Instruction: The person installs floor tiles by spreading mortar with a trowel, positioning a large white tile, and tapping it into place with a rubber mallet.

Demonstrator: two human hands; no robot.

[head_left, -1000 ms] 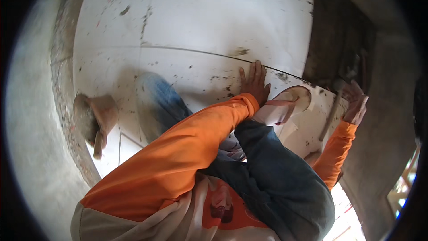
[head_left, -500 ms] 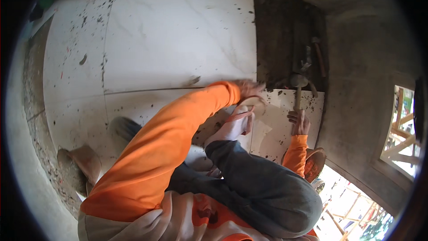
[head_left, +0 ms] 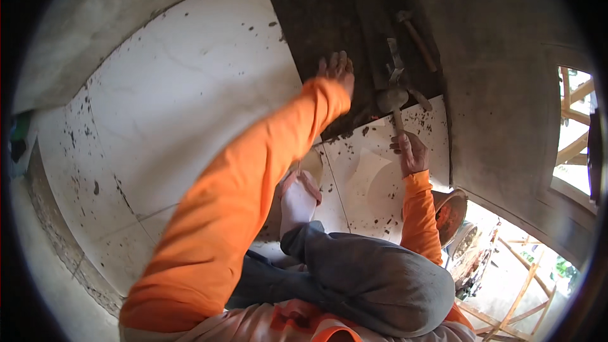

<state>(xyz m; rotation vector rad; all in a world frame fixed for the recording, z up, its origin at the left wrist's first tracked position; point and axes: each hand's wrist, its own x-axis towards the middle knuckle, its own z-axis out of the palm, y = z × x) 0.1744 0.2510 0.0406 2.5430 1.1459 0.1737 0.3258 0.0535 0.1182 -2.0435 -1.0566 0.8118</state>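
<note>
My left hand (head_left: 335,69) reaches out at the end of an orange sleeve, fingers spread, flat on the dark mortar bed (head_left: 329,19) just past the edge of the large white tile (head_left: 190,101). My right hand (head_left: 411,153) grips the handle of a trowel (head_left: 392,98). The trowel's grey blade lies at the border between the mortar and a smaller mortar-spattered white tile (head_left: 367,177). My bent knee in grey trousers (head_left: 373,278) and my foot (head_left: 297,199) rest on the tiles below.
A hammer with a wooden handle (head_left: 416,38) and another metal tool (head_left: 394,57) lie on the mortar. A grey concrete wall (head_left: 500,88) curves along the right. An orange bucket (head_left: 451,214) sits by my right elbow, with wooden scaffolding (head_left: 519,285) beyond it.
My left hand has moved from the tile's edge forward onto the dark mortar. My right hand keeps hold of the trowel. The view has swung toward the mortar bed.
</note>
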